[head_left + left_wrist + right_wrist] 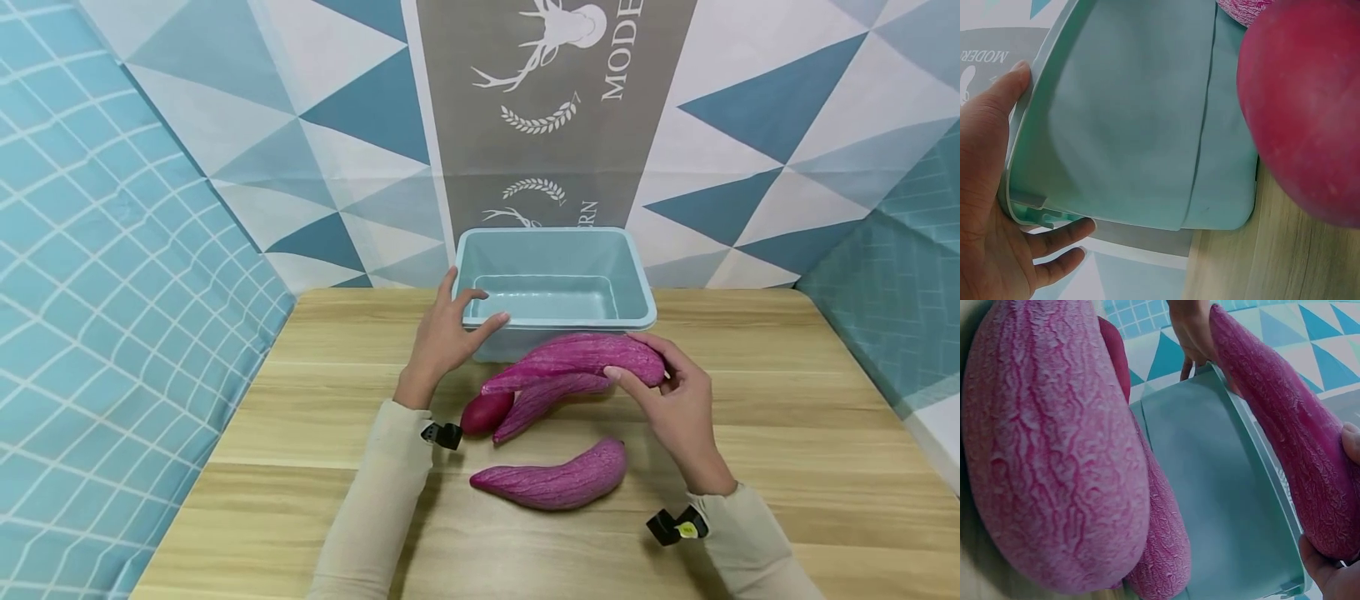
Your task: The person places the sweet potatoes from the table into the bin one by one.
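Observation:
My right hand (682, 408) grips the thick end of a purple sweet potato (577, 354), raised just in front of a light blue plastic basin (487, 343). Its tapered end points left. At the basin's front left corner is my left hand (442, 333), thumb and fingers spread and touching the rim. Partly under the held piece lies another wrinkled purple sweet potato (536, 406). Beside that is a smooth dark red, rounded item (486, 414), its kind unclear; it looms large in the left wrist view. Nearer the front rests a further purple sweet potato (558, 479).
A wooden table (322, 492) carries everything. The basin stands at its back edge, against a patterned cloth backdrop (517, 158). Blue tiled cloth (127, 250) hangs at the left, and teal cloth (892, 283) borders the right side.

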The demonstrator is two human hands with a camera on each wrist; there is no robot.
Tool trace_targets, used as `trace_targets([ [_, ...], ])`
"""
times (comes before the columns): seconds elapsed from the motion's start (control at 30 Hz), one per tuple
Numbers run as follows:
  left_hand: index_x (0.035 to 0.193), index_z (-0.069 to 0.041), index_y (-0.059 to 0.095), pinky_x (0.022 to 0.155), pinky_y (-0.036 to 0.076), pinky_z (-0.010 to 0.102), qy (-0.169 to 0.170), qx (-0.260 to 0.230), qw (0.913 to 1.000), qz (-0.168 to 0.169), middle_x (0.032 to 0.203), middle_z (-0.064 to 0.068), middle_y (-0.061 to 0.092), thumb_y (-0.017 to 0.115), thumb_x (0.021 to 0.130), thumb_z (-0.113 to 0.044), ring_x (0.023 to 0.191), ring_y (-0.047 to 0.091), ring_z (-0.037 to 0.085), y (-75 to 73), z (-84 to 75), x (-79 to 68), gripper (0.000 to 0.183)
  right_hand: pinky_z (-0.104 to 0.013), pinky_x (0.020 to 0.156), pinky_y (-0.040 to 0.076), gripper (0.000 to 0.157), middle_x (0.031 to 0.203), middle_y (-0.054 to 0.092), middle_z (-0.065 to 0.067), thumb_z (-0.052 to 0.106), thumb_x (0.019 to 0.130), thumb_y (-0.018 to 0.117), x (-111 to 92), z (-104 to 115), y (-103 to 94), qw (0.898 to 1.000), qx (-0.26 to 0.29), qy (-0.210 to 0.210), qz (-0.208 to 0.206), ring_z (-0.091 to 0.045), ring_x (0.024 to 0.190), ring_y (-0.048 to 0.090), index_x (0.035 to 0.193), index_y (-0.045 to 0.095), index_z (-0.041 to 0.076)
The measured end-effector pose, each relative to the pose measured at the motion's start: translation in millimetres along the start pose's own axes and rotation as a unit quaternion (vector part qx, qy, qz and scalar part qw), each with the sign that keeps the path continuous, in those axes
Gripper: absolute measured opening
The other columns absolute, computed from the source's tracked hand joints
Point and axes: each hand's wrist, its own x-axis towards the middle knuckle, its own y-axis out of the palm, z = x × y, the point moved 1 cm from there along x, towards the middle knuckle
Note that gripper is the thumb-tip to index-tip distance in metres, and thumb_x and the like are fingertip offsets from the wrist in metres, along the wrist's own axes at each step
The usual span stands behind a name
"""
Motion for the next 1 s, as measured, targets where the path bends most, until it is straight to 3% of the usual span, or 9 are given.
trace_targets([
  [0.33,0.129,-0.025,0.062,0.089,0.053,0.056,-0.006,0.003,1.0,-0.003,0.171,0.006,0.012,0.058,0.089,-0.069,0.12,0.062,0.041,1.6,1.5,-1.2,0.06,-0.011,0.069,0.052,0.046,0.113,0.067,0.007,0.011,0.085,0.081,10.3,4.2,1.3,1.0,0.007,0.0,-0.007,-0.007,0.086,0.059,0.129,0.067,0.016],
  [0.63,0.13,-0.026,0.061,0.086,0.054,0.054,-0.004,0.008,1.0,0.001,0.171,0.005,0.012,0.058,0.09,-0.069,0.117,0.063,0.04,1.8,1.2,-0.6,0.059,-0.011,0.072,0.053,0.044,0.116,0.067,0.005,0.01,0.085,0.08,20.4,5.8,-0.5,0.999,0.021,-0.008,-0.039,-0.009,0.089,0.061,0.127,0.068,0.015],
  [0.83,0.13,-0.026,0.061,0.082,0.055,0.051,-0.003,0.013,0.9999,-0.002,0.171,0.005,0.012,0.058,0.089,-0.07,0.109,0.066,0.036,1.7,0.6,-0.3,0.06,-0.012,0.077,0.055,0.042,0.116,0.067,0.004,0.013,0.086,0.08,26.3,7.4,5.6,0.998,0.038,-0.006,-0.041,-0.009,0.094,0.064,0.127,0.069,0.017],
  [1.0,0.128,-0.025,0.062,0.083,0.055,0.05,0.0,0.017,0.9998,-0.007,0.171,0.006,0.013,0.061,0.089,-0.068,0.112,0.065,0.037,2.1,-0.8,0.6,0.059,-0.012,0.079,0.055,0.042,0.115,0.068,0.002,0.011,0.086,0.079,32.0,7.6,11.3,0.998,0.052,-0.016,-0.042,-0.01,0.096,0.065,0.127,0.069,0.016],
])
